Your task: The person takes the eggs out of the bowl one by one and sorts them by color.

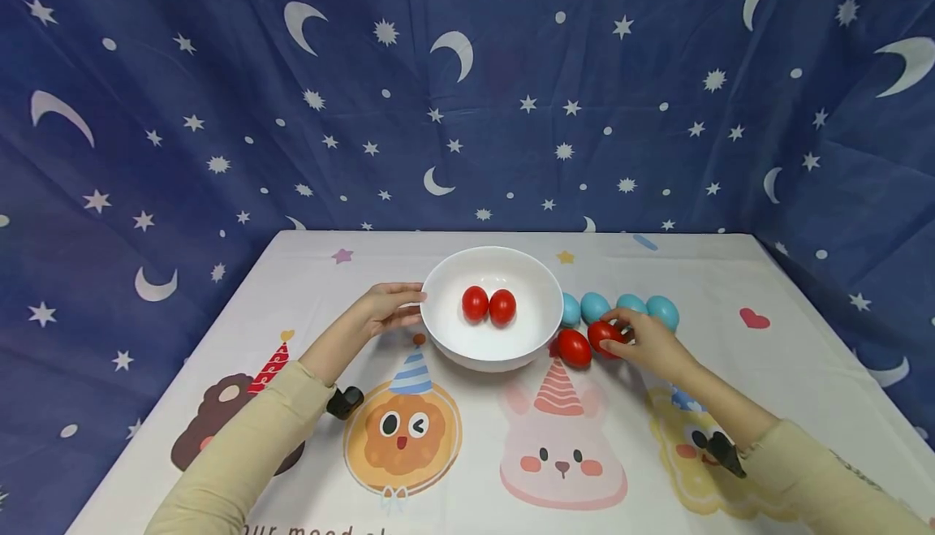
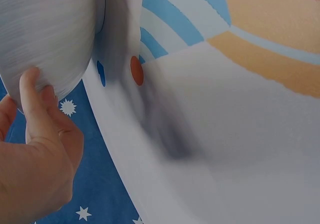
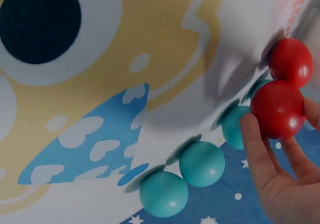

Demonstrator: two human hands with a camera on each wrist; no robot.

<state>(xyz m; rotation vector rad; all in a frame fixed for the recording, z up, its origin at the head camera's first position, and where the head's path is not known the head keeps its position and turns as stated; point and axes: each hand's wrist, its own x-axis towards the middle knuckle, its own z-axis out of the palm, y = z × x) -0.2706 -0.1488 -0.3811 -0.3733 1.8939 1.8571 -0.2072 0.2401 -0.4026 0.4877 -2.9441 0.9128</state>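
A white bowl [image 1: 493, 348] stands near the middle of the table with two red eggs [image 1: 501, 308] inside. My left hand [image 1: 390, 308] holds the bowl at its left rim; the left wrist view shows its thumb against the bowl's outer wall [image 2: 50, 29]. My right hand [image 1: 646, 344] pinches a red egg [image 3: 278, 110] between thumb and fingers, to the right of the bowl. Beside that egg lies another red egg [image 1: 574, 348]. Several light blue eggs [image 1: 595, 308] form a row just behind, partly hidden by the bowl and the right hand.
A white tablecloth [image 1: 321, 275] with printed cartoon figures covers the table. Behind the table's far edge hangs a dark blue curtain [image 1: 504, 153] with moons and stars. A black wrist device [image 1: 345, 403] shows at the left sleeve, a similar one [image 1: 726, 454] at the right.
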